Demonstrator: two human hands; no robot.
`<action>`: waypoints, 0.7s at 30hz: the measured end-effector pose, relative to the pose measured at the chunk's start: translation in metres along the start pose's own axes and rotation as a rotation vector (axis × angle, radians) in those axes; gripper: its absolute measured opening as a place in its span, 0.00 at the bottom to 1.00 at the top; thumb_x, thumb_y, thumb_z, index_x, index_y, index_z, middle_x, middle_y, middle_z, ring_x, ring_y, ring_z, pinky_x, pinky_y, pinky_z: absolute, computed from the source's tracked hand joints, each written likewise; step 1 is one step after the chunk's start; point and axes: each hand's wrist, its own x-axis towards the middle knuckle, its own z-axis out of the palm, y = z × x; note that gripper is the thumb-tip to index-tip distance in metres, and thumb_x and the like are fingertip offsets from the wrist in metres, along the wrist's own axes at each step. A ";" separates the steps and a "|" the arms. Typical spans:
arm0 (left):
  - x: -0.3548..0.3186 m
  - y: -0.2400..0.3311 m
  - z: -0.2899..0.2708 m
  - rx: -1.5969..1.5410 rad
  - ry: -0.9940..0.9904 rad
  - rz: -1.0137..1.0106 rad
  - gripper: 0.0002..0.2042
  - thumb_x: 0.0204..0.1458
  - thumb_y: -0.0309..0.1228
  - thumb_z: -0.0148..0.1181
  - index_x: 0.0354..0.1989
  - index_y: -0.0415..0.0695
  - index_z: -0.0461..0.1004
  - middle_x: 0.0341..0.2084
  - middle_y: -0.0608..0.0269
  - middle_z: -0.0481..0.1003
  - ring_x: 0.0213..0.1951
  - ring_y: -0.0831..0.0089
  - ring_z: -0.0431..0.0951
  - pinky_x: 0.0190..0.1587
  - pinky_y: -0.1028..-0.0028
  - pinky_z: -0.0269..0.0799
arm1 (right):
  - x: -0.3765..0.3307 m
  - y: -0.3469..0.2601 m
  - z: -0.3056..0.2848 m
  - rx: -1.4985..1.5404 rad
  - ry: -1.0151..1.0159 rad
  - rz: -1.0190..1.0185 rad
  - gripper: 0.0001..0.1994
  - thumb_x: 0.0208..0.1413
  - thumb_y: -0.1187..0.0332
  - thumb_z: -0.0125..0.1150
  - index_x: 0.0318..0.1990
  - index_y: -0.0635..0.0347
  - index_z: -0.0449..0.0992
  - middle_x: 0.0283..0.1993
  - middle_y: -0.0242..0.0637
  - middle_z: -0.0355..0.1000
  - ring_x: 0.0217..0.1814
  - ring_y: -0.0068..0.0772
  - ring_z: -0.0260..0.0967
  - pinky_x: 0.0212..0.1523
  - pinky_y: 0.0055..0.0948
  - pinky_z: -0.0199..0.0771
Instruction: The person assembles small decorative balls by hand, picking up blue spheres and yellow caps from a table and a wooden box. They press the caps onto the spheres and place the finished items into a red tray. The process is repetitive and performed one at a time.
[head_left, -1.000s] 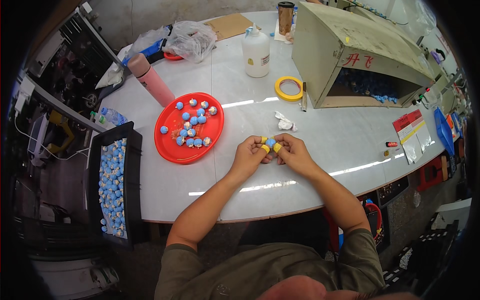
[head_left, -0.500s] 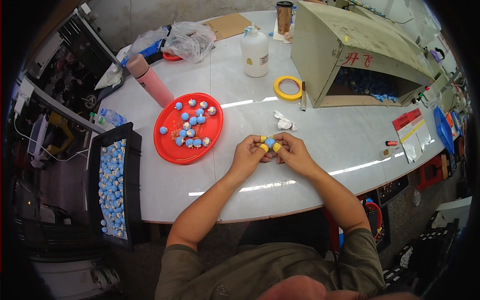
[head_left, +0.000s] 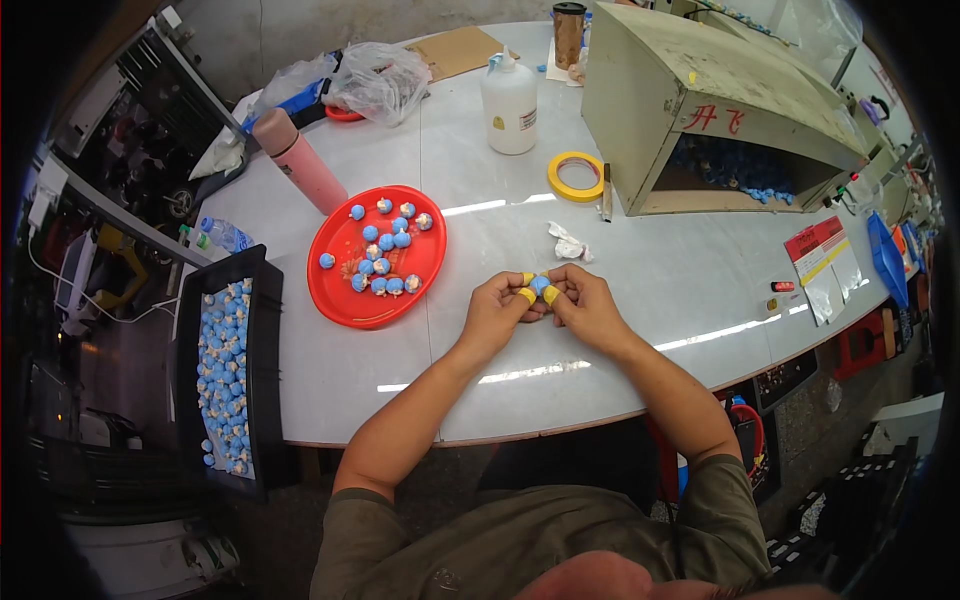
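Note:
Between my fingertips, above the white table (head_left: pixel 500 400), is a small blue ball (head_left: pixel 540 285). My left hand (head_left: pixel 497 308) pinches it from one side and my right hand (head_left: pixel 585 305) from the other. Yellow tape wraps the thumbs and some fingertips. What the ball looks like underneath is hidden by my fingers. To the left, a red plate (head_left: pixel 325 305) carries several blue balls with cream-coloured patches. Farther left, a long black tray (head_left: pixel 265 350) is filled with many similar balls.
A crumpled white tissue (head_left: pixel 570 243) lies just beyond my hands. Behind it are a roll of yellow tape (head_left: pixel 553 187), a marker-like stick (head_left: pixel 606 195) and a white squeeze bottle (head_left: pixel 511 110). A pink flask (head_left: pixel 305 165) stands behind the plate; a greenish metal box (head_left: pixel 640 120) stands at back right.
Both hands stay in nearly the same place, still holding the blue ball. Only a slight shift of the fingers and ball shows.

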 end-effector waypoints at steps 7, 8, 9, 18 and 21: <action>-0.002 0.011 0.001 -0.055 -0.006 -0.087 0.11 0.62 0.30 0.55 0.49 0.36 0.73 0.40 0.59 0.78 0.39 0.74 0.81 0.43 0.76 0.80 | 0.002 0.007 0.002 -0.064 0.051 -0.066 0.09 0.58 0.77 0.57 0.46 0.70 0.72 0.29 0.31 0.72 0.27 0.13 0.65 0.27 0.17 0.66; -0.002 0.012 0.000 -0.052 -0.010 -0.089 0.12 0.62 0.31 0.55 0.49 0.37 0.73 0.40 0.59 0.78 0.39 0.75 0.81 0.43 0.76 0.80 | 0.002 0.008 0.003 -0.079 0.057 -0.071 0.09 0.58 0.77 0.58 0.45 0.70 0.72 0.29 0.30 0.71 0.27 0.13 0.65 0.27 0.17 0.66; -0.003 0.011 -0.001 -0.056 -0.014 -0.091 0.12 0.62 0.31 0.55 0.49 0.37 0.73 0.40 0.59 0.78 0.39 0.75 0.80 0.43 0.76 0.80 | 0.002 0.010 0.004 -0.097 0.060 -0.098 0.10 0.57 0.77 0.59 0.46 0.70 0.72 0.28 0.29 0.71 0.27 0.13 0.64 0.28 0.17 0.65; 0.000 0.025 -0.008 -0.515 0.284 -0.126 0.11 0.65 0.31 0.49 0.46 0.36 0.70 0.42 0.52 0.77 0.43 0.68 0.81 0.48 0.74 0.79 | -0.002 0.001 0.007 -0.100 0.092 -0.188 0.17 0.56 0.77 0.61 0.53 0.69 0.70 0.29 0.26 0.66 0.27 0.12 0.60 0.28 0.16 0.64; 0.006 0.036 -0.024 -0.716 0.459 0.027 0.13 0.68 0.33 0.41 0.48 0.36 0.67 0.49 0.47 0.75 0.53 0.61 0.77 0.54 0.71 0.77 | 0.000 0.000 0.003 -0.065 0.118 -0.148 0.17 0.57 0.77 0.60 0.53 0.70 0.69 0.31 0.25 0.66 0.28 0.11 0.60 0.29 0.15 0.63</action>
